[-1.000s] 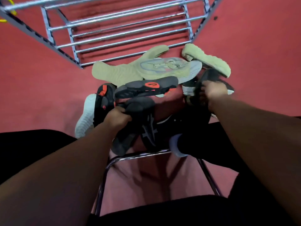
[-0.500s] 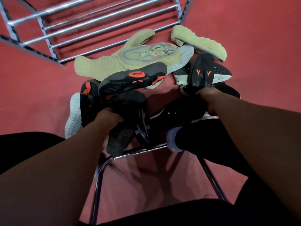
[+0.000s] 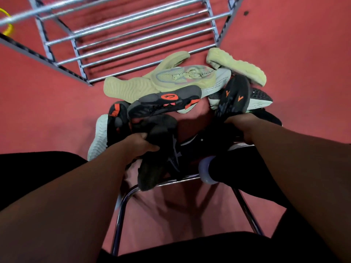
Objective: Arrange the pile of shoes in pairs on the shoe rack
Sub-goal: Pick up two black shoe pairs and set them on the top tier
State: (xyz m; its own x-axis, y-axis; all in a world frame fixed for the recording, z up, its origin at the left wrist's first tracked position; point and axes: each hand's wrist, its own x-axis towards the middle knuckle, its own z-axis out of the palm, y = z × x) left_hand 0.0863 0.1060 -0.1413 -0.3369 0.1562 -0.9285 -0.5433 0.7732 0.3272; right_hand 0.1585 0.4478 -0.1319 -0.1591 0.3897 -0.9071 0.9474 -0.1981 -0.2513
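Note:
A pile of shoes lies on the red floor in front of a metal shoe rack [image 3: 133, 40]. My left hand [image 3: 140, 143] is shut on a dark grey shoe [image 3: 157, 149] at the pile's near left. My right hand [image 3: 239, 126] grips a black shoe with orange marks on its sole [image 3: 233, 97], tipped up sole toward me. Two pale green shoes lie at the back: one [image 3: 152, 82] on its side, one [image 3: 235, 65] sole up. A black shoe with an orange logo on the sole [image 3: 167, 103] lies across the middle.
A white-soled shoe [image 3: 98, 137] lies at the pile's left edge. A chrome chair frame [image 3: 121, 205] runs between my legs. A black shoe with a white toe [image 3: 210, 171] sits by the frame. Red floor spreads left and right.
My right hand has lifted the black shoe with orange marks, turning its sole toward me. My left hand keeps its hold on the dark grey shoe. The view shifted slightly.

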